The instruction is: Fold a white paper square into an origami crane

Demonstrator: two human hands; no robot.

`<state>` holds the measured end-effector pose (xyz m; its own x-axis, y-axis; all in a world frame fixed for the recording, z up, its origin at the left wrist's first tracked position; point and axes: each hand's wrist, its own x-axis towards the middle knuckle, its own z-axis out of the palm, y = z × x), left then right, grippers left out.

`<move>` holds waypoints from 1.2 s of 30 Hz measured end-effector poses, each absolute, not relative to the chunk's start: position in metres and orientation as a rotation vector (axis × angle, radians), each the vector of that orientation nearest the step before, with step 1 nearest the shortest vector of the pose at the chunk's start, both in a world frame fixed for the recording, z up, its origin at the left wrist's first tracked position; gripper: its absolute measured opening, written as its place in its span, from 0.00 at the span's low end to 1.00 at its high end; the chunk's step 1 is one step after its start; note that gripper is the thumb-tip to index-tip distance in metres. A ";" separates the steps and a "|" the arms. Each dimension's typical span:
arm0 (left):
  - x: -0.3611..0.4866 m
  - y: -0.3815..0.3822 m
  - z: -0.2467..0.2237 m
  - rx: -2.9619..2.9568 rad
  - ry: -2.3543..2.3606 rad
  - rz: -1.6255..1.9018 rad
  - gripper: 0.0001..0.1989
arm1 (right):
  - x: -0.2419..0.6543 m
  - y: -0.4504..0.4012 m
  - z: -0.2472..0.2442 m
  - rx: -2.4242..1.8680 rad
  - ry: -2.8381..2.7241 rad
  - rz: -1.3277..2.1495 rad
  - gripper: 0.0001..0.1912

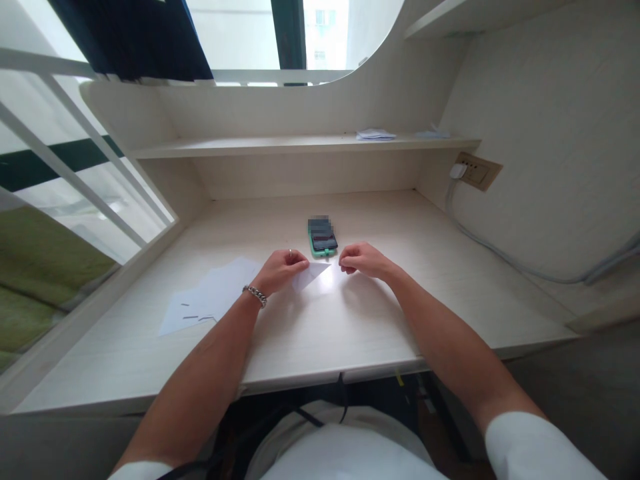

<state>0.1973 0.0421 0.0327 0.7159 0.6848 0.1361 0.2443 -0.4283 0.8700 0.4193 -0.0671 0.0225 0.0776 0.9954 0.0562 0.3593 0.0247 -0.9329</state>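
Note:
My left hand (284, 268) pinches a folded, pointed piece of white paper (311, 272) between thumb and fingers, just above the desk. The paper's tip points right, toward my right hand (361, 259). That hand is closed, its fingers curled and pressed together, apart from the paper. Whether anything small sits in its fingertips is hidden. A phone (323, 239) in a green case lies on the desk just beyond the gap between my hands. Left of my left wrist, flat white sheets (213, 293) overlap on the desk, one with a few dark marks.
The pale desk (360, 327) has a raised shelf (280, 145) along its back, with a stack of white papers (375, 135) on it. At right, a grey cable (520, 263) runs from a wall socket (479, 171). White rails (95, 160) border the left side.

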 end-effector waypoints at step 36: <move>0.206 0.030 0.029 1.576 0.651 0.613 0.19 | 0.384 -0.060 0.007 -1.166 -1.303 0.814 0.14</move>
<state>0.2065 0.0295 0.0287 0.6983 0.7156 0.0154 0.0586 -0.0786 0.9952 0.3838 -0.0596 0.0068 0.1431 0.9468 0.2883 0.1565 0.2660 -0.9512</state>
